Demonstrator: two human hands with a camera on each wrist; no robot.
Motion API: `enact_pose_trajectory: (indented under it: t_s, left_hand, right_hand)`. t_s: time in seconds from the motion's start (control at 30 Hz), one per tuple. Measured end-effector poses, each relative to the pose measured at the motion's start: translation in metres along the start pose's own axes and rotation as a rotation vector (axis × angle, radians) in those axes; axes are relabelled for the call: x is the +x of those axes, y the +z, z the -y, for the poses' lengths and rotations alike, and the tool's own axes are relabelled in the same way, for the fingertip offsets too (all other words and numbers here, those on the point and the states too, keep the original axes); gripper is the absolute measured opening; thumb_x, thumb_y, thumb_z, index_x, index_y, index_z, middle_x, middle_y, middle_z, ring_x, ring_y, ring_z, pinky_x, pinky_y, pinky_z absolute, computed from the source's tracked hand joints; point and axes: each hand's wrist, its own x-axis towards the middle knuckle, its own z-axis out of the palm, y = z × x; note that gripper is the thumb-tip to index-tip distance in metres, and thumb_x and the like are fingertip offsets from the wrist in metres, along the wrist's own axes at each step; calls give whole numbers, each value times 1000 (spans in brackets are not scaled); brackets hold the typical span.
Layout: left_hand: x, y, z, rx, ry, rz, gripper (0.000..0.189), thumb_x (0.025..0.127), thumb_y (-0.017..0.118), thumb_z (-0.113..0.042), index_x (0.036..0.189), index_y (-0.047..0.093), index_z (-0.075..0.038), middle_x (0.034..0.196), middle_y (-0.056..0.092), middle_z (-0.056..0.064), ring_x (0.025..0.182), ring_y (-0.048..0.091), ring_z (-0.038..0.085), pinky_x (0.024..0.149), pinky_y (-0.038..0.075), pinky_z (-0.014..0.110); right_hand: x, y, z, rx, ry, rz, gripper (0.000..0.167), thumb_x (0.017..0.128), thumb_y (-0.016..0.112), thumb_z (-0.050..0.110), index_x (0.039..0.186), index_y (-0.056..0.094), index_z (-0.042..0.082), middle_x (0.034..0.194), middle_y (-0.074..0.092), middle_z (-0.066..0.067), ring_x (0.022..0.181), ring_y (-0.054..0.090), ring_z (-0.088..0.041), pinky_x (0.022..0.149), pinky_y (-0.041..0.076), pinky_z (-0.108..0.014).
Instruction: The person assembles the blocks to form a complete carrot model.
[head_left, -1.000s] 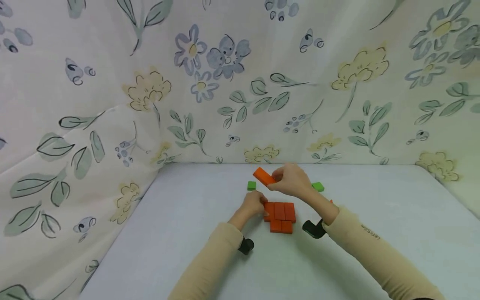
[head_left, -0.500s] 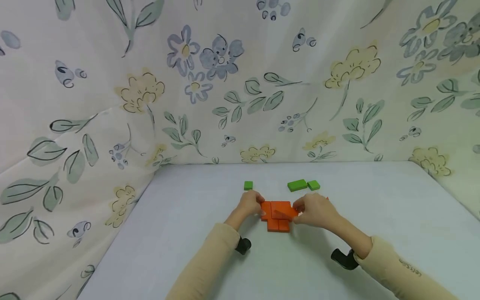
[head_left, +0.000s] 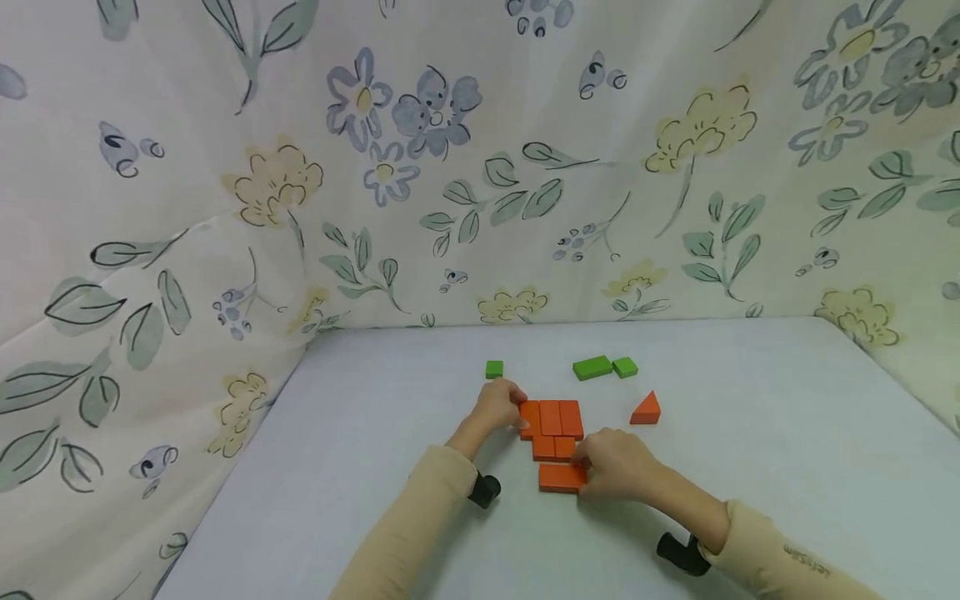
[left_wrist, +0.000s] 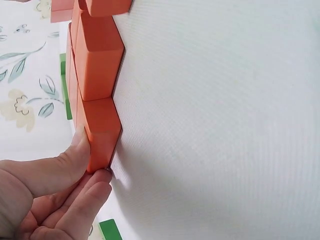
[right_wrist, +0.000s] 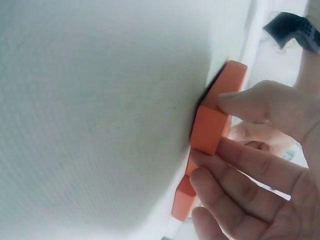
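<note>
Several flat orange-red blocks lie fitted together in a group (head_left: pixel 560 418) on the white table. My left hand (head_left: pixel 497 407) stays at its left end and pinches the outermost block (left_wrist: pixel 104 132) between thumb and fingertips. A longer rectangular block (head_left: pixel 560 477) lies crosswise just in front of the group, with a narrow gap between them. My right hand (head_left: pixel 618 465) grips its right end; in the right wrist view the thumb presses one side of the block (right_wrist: pixel 210 129) and the fingers the other.
Behind the group stand a small green block (head_left: pixel 494 369) on the left, and a longer green block (head_left: pixel 592 367) beside another small green block (head_left: pixel 626 367). To the right is an orange-red triangular block (head_left: pixel 647 411). A floral cloth (head_left: pixel 450 283) hangs behind the table.
My right hand has brought the rectangular block down from above the far side, over the group, to the table at the near side. My left hand has kept its place.
</note>
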Motion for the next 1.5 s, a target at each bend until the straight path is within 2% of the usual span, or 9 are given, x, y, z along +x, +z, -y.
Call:
enact_pose_trajectory:
  t_s: [0.2, 0.33, 0.47, 0.9, 1.33, 1.5]
  left_hand:
    - [-2, 3, 0, -15, -14, 3, 38, 72, 82, 5, 107, 70, 5, 105, 67, 14, 98, 60, 27, 85, 52, 36]
    - [-3, 3, -1, -20, -25, -2, 37, 72, 82, 6, 107, 70, 5, 103, 67, 14, 96, 59, 26, 83, 52, 36]
    - [-3, 4, -2, -1, -22, -7, 36, 72, 82, 5, 106, 70, 5, 102, 67, 13, 96, 60, 26, 82, 53, 35]
    - [-2, 5, -2, 15, -14, -10, 36, 72, 83, 3, 106, 71, 3, 103, 68, 13, 99, 60, 27, 84, 52, 36]
    - [0, 3, -2, -1, -9, -7, 36, 72, 82, 4, 106, 71, 4, 103, 68, 13, 96, 60, 26, 83, 52, 35]
    - [-1, 2, -1, -19, -35, -3, 36, 72, 82, 4, 107, 70, 4, 103, 67, 13, 94, 59, 25, 84, 51, 36]
  right_hand:
    - [0, 6, -1, -41, -32, -53, 25, 67, 83, 13, 90, 75, 6, 74, 61, 6, 66, 48, -11, 57, 44, -27]
    - [0, 7, -1, -49, -65, -104, 23, 68, 85, 15, 87, 75, 7, 78, 65, 4, 68, 52, -10, 57, 47, -27]
    - [1, 7, 0, -43, -79, -123, 21, 68, 85, 14, 85, 75, 6, 78, 67, 4, 69, 55, -11, 58, 48, -26]
    - [6, 7, 2, 12, -35, -103, 20, 69, 84, 7, 85, 75, 0, 79, 69, -1, 73, 58, -16, 70, 54, -36]
    - [7, 7, 0, 44, -30, -122, 18, 68, 84, 5, 83, 74, 0, 75, 65, 1, 69, 52, -12, 65, 51, -29]
    - [7, 5, -3, 59, -30, -111, 21, 70, 86, 12, 86, 74, 3, 79, 65, 3, 72, 53, -12, 67, 50, -29]
